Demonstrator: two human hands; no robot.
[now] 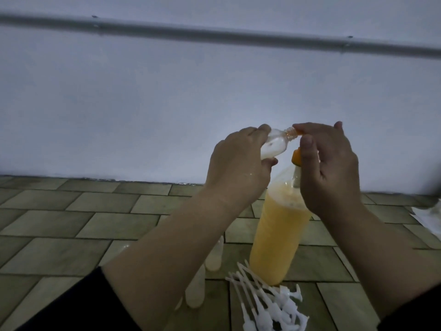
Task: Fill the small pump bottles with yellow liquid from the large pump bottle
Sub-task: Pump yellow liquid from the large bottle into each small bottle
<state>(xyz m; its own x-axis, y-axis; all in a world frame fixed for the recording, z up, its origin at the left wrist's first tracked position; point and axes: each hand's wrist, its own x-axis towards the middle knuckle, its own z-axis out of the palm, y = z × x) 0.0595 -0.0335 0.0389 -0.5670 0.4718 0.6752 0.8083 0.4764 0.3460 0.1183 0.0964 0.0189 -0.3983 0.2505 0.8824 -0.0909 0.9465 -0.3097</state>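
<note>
1. Head view: the left hand [235, 161] grips a small bottle [108, 145] tilted sideways, presenting its mouth to the orange nozzle [296, 158].
2. The right hand [334, 168] curls around the large bottle [279, 235]'s pump head, apparently ready to dispense.
3. The large bottle stands on the tiled floor [83, 223] near the wall; loose white pumps [269, 304] wait beside its base.

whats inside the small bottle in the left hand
The small bottle, held tilted by the left hand, looks mostly clear, with pale liquid or glare low inside. Fingers cover its base, so the fill level is unclear.
</note>
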